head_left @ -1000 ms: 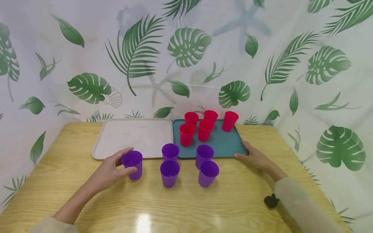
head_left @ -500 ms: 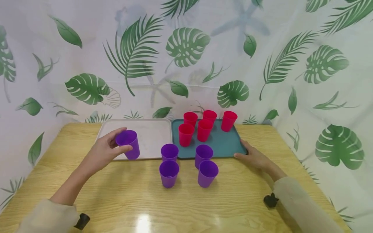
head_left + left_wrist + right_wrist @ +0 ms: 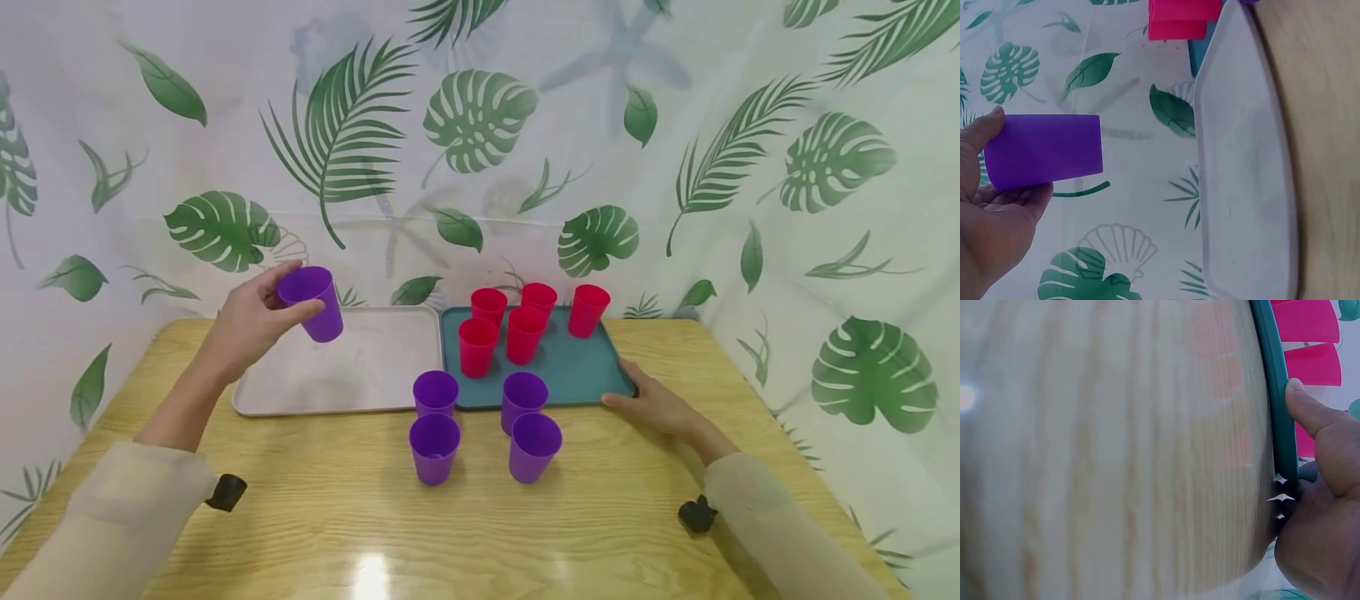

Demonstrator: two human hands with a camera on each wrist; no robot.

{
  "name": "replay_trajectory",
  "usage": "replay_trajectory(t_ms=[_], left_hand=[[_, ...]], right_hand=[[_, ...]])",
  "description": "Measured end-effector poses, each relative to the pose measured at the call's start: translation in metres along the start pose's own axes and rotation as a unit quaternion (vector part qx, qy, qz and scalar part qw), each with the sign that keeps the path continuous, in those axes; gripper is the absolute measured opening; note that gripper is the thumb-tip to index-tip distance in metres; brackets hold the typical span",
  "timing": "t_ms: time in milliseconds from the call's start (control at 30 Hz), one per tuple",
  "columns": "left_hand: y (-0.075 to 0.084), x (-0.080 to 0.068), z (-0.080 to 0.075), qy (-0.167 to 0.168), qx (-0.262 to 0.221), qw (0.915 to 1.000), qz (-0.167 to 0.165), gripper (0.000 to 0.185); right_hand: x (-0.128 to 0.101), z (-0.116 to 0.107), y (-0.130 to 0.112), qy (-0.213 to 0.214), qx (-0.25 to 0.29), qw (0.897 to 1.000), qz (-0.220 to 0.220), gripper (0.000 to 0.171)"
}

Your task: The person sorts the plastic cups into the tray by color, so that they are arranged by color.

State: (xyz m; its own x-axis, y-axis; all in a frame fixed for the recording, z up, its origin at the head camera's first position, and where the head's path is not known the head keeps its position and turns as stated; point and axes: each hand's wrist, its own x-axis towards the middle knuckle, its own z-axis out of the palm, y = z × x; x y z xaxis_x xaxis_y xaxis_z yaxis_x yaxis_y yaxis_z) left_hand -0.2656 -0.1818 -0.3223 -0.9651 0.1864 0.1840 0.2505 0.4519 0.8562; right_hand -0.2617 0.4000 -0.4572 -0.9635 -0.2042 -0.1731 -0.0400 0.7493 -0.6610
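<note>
My left hand [image 3: 247, 325] grips a purple cup [image 3: 321, 310] between thumb and fingers, raised above the left part of the white tray [image 3: 352, 379]. In the left wrist view the held cup [image 3: 1047, 150] hangs apart from the tray. My right hand [image 3: 656, 407] holds the front right corner of the teal tray [image 3: 577, 379]. Its thumb [image 3: 1300, 403] lies along the tray's edge in the right wrist view; the other fingers are mostly hidden. Several red cups [image 3: 477, 350] stand upright on the teal tray. Several purple cups [image 3: 434, 450] stand on the table before the trays.
Both trays lie side by side on a wooden table [image 3: 337, 517]. A leaf-printed cloth [image 3: 480, 192] hangs right behind them. A small black object [image 3: 227, 492] sits at the left sleeve, and another black object [image 3: 697, 515] at the right sleeve.
My left hand has lifted the purple cup off the table, moving it up, away and slightly left over the white tray. My right hand has stayed at the teal tray's corner.
</note>
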Motion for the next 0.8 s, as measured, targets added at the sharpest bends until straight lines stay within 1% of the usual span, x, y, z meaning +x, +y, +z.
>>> replay_trajectory(t_ms=[167,367,533,633,800], left_hand=[[-0.004,0.014,-0.008,0.023,-0.001,0.9997,-0.011,0.082],[-0.016,0.031,-0.014,0.047,-0.014,0.9978,-0.046,0.084],[-0.029,0.045,-0.018,0.075,-0.037,0.9935,-0.077,0.085],[-0.036,0.051,-0.019,0.090,-0.046,0.9904,-0.094,0.084],[-0.050,0.054,-0.019,0.107,-0.033,0.9872,-0.113,0.080]], right_hand=[[0.001,0.001,0.000,0.000,-0.001,1.000,0.000,0.096],[0.001,0.000,0.000,0.002,0.006,1.000,-0.007,0.095],[0.000,0.000,0.001,0.001,0.006,1.000,-0.004,0.095],[-0.001,0.000,0.002,0.000,0.004,1.000,0.003,0.095],[-0.001,0.000,0.001,0.003,0.001,1.000,0.006,0.095]])
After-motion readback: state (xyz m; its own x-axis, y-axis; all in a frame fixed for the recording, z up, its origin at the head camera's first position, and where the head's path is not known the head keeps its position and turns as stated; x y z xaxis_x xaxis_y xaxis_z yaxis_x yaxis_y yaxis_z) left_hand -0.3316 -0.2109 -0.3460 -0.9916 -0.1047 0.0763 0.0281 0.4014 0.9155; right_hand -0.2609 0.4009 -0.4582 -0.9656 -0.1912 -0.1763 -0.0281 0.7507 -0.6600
